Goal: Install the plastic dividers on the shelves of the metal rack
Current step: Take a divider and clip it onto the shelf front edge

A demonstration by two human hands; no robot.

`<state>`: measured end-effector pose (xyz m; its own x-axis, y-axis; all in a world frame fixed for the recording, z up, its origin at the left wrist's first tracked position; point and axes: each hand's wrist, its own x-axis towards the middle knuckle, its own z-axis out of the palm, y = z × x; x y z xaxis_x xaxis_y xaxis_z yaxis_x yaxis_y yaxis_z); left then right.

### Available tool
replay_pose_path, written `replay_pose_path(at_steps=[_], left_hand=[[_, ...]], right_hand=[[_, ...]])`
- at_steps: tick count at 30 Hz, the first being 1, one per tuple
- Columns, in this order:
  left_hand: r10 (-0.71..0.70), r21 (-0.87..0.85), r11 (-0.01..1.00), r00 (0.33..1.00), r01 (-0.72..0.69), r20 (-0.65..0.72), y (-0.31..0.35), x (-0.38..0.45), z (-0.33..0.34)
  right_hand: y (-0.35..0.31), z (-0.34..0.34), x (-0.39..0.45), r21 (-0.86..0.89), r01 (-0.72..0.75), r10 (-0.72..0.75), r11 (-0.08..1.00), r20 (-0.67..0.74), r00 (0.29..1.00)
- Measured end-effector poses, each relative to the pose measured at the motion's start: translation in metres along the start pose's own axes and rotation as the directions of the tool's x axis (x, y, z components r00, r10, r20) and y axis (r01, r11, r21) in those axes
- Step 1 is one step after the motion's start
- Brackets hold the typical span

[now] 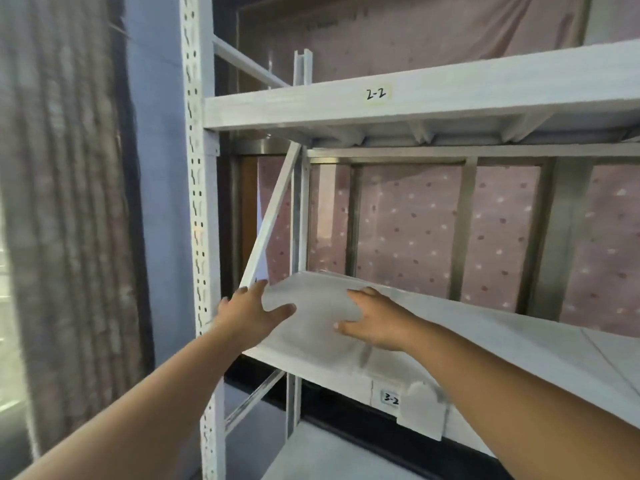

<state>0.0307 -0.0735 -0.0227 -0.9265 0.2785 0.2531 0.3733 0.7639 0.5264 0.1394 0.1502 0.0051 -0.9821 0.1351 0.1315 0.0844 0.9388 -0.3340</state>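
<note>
A translucent plastic divider lies nearly flat on the left end of the white shelf labelled 3-2. My left hand grips its left edge, thumb on top. My right hand holds its right edge with the fingers curled over it. A frosted plastic tab hangs over the shelf's front lip beside the 3-2 label, under my right forearm. The shelf above is labelled 2-2.
The rack's perforated white upright stands just left of my left hand, and a diagonal brace runs behind the divider. A curtain hangs at the left. Pink dotted fabric and metal bars back the shelf.
</note>
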Motion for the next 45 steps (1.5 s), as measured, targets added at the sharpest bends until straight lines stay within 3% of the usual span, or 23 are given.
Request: replay_pose_path(at_steps=[4, 12, 21, 24, 27, 31, 35, 37, 41, 45], left_hand=[[-0.158, -0.022, 0.987, 0.987, 0.159, 0.003, -0.042, -0.017, -0.011], [-0.255, -0.088, 0.964, 0.966, 0.252, -0.033, -0.082, -0.036, -0.031], [-0.24, -0.17, 0.955, 0.97, 0.242, 0.028, -0.066, -0.03, -0.037], [-0.294, -0.306, 0.909, 0.956, 0.282, 0.009, -0.048, -0.019, -0.038], [-0.362, -0.541, 0.775, 0.931, 0.327, 0.044, -0.022, -0.007, -0.037], [-0.191, -0.801, 0.544, 0.967, 0.249, 0.171, 0.024, 0.002, -0.026], [0.07, -0.947, 0.297, 0.986, 0.124, 0.151, 0.07, 0.005, -0.008], [0.214, -0.973, 0.222, 0.97, 0.068, 0.117, 0.096, 0.006, -0.001], [0.438, -0.959, 0.275, 0.897, -0.067, 0.063, 0.148, 0.006, 0.01], [0.573, -0.93, 0.359, 0.805, -0.077, 0.154, 0.185, 0.003, 0.028]], right_hand=[[-0.041, 0.034, 0.023, -0.025, 0.106, -0.102, 0.994, 0.123, 0.987], [-0.071, 0.055, 0.038, -0.178, 0.164, -0.119, 0.97, 0.237, 0.964], [-0.079, 0.038, 0.033, -0.126, 0.198, -0.184, 0.972, 0.117, 0.976], [-0.08, 0.017, 0.026, -0.046, 0.202, -0.201, 0.978, 0.025, 0.979], [-0.077, -0.002, 0.015, 0.014, 0.207, -0.206, 0.978, -0.045, 0.977], [-0.062, -0.022, 0.001, 0.092, 0.216, -0.205, 0.972, -0.115, 0.972], [-0.031, -0.038, -0.011, 0.181, 0.206, -0.166, 0.962, -0.213, 0.963], [-0.011, -0.045, -0.021, 0.261, 0.191, -0.125, 0.946, -0.249, 0.96], [0.032, -0.05, -0.04, 0.37, 0.169, -0.067, 0.913, -0.273, 0.96], [0.064, -0.041, -0.06, 0.635, 0.115, 0.067, 0.764, -0.255, 0.965]])
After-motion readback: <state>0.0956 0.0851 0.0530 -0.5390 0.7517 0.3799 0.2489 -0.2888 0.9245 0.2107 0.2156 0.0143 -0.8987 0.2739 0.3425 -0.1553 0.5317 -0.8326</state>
